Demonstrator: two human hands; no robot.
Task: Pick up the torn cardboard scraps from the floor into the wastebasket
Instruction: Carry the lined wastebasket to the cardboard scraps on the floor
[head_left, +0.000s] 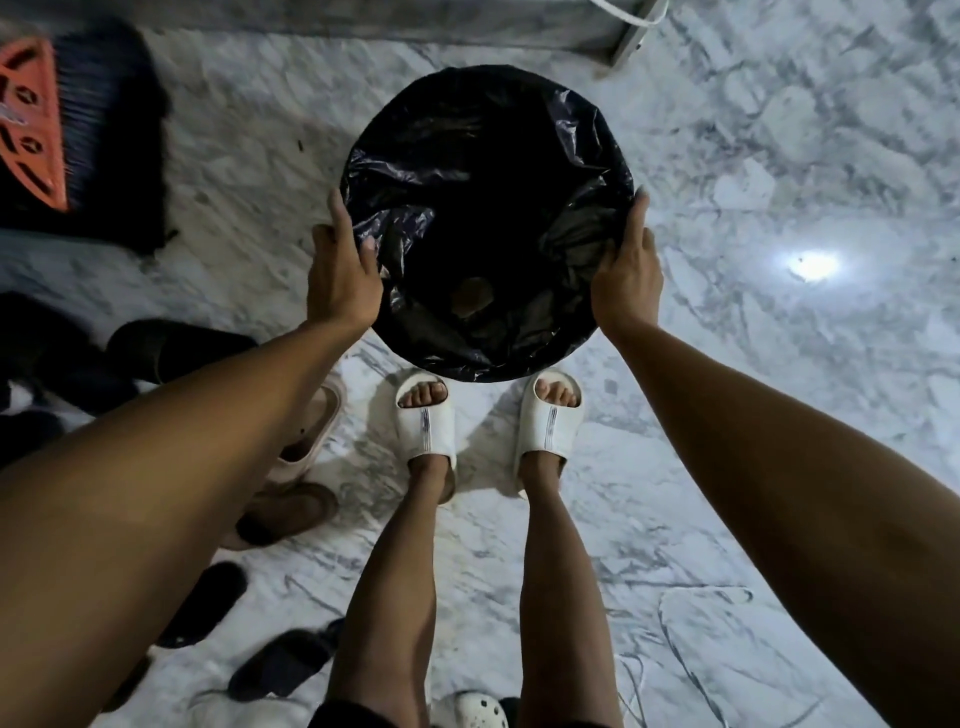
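A round wastebasket lined with a black plastic bag is in front of my feet on the marble floor. My left hand grips its left rim, thumb inside the liner. My right hand grips the right rim the same way. Deep inside the dark bag a brownish cardboard scrap shows faintly. No scraps are visible on the floor around the basket.
A broom with an orange head and dark bristles lies at the far left. Several slippers and shoes crowd the floor at left and bottom. A white power strip and cable lie by the wall at the top. A bright light reflection shines at right.
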